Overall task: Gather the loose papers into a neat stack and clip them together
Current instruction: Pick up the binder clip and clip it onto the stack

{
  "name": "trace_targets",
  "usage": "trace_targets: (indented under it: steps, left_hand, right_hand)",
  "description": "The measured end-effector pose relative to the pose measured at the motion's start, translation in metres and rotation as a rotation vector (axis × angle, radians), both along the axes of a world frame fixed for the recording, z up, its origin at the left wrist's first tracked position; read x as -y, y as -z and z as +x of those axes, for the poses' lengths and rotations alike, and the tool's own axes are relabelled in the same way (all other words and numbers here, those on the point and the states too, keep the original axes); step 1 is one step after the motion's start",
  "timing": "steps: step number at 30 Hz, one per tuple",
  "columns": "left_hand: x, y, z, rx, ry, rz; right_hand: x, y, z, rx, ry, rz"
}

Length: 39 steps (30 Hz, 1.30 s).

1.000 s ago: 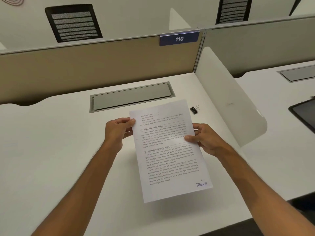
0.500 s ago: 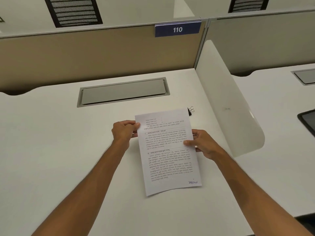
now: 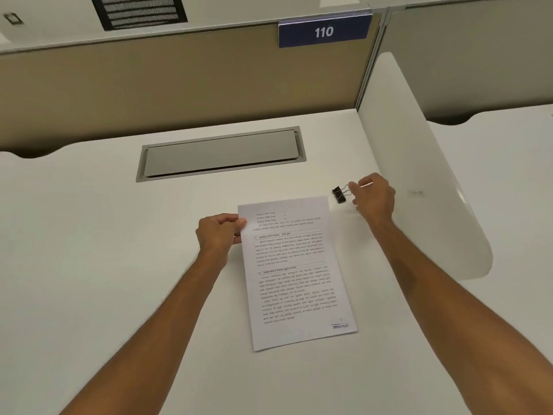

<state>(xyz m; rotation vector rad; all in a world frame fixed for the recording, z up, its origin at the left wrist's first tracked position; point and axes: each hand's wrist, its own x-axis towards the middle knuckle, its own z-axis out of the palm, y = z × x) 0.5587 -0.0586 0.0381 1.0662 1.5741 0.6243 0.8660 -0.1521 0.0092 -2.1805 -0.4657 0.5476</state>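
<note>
At desk 110, a person's left hand [image 3: 220, 232] pinches the upper left edge of a squared stack of printed papers [image 3: 294, 271] lying on the white desk [image 3: 89, 265]. The right hand [image 3: 372, 199] closes its fingertips on the wire handles of one black binder clip [image 3: 339, 194], just beyond the stack's top right corner. One grey cable hatch [image 3: 221, 154] sits shut behind; its contents are hidden.

A blue sign [image 3: 324, 31] fixed to the top edge of the beige partition reads "110" in white numerals. On the printed sheet [image 3: 294, 271], the words "SPEED POST" stand at the corner nearest the camera; the dense body text, in a script seen upside down, is too small to read.
</note>
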Motion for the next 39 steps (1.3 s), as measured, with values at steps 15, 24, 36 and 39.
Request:
trace_targets:
  steps: [15,24,36,39]
  left_hand:
    - [0.000,-0.001,0.003,0.001,0.003,0.007]
    - [0.003,-0.007,0.005,0.004,0.008,0.019]
    - [0.010,-0.014,0.006,0.013,0.013,0.051]
    - [0.011,-0.015,0.008,0.003,0.004,0.070]
  right_hand:
    - [-0.029,-0.019,-0.008,0.071,-0.105,-0.154]
    - [-0.043,-0.058,-0.031,0.063,-0.342,0.169]
    - [-0.059,-0.096,-0.083,0.100,-0.724,0.232]
    - [-0.060,-0.100,-0.097,0.209,-0.797,0.238]
